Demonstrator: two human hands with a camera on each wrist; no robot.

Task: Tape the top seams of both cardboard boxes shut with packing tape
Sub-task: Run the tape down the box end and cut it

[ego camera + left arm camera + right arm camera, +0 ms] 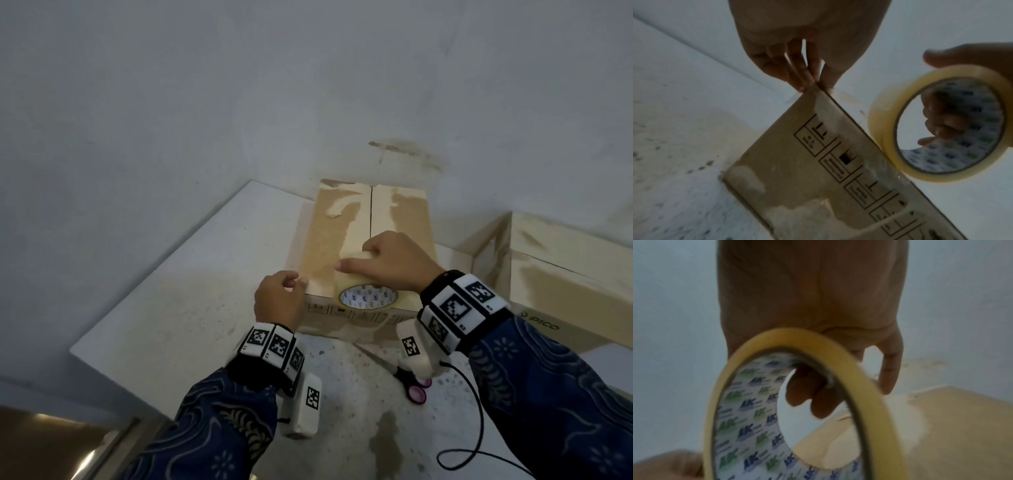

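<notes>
Head view: a person is standing over a white tabletop (164,298), both hands working at the near edge of a cardboard box (322,240).
Right grip: the right hand (387,260) is gripping the tape roll (368,294), fingers hooked through its core and thumb lying along the outer face.
Tape roll: it is standing on edge at the near top edge of the box, roughly in line with the centre seam (371,212); the printed core is facing the camera.
Left grip: the left hand (279,301) is pinching at the near left top corner of the box with curled fingertips (801,81); whether a tape end is lying between them is not clear.
Box: its flaps are lying closed, and the far stretch of the seam is showing as a dark bare line.
Second box (561,267): it is sitting to the right, just beside the first.
Scissors (404,377): they are lying on the tabletop in front of the box, pink handles nearest the person.
</notes>
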